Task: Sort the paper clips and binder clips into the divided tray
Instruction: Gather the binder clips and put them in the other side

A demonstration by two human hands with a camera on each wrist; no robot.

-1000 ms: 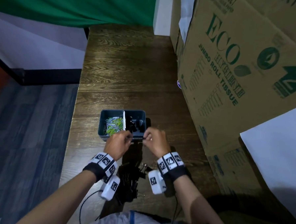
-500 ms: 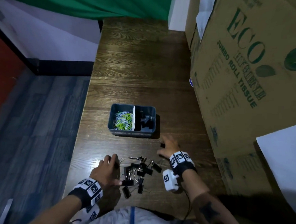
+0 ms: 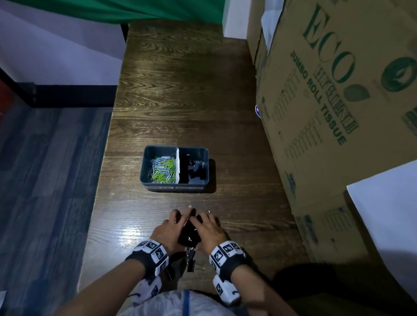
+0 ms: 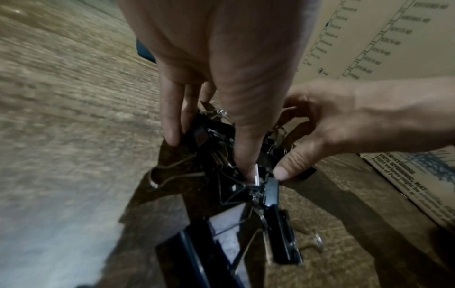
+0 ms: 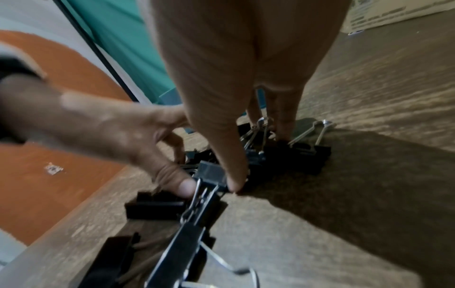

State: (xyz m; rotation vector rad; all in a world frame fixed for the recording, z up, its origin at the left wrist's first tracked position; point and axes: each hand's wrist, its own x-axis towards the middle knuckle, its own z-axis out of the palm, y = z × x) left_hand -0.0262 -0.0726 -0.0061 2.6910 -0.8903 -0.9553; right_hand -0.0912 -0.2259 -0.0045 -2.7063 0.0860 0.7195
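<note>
— So, what is the left hand (image 3: 169,228) doing?
— It curls its fingers (image 4: 169,124) around the heap of binder clips (image 3: 189,233) on the wooden table (image 3: 187,98), closed on its left side.
— And the right hand (image 3: 210,226)?
— It grips the same heap from the right.
— Where is the divided tray (image 3: 176,187)?
— Farther out: paper clips (image 3: 162,170) in the left compartment, black clips in the right. A cardboard box (image 3: 344,102) stands at the right.
</note>
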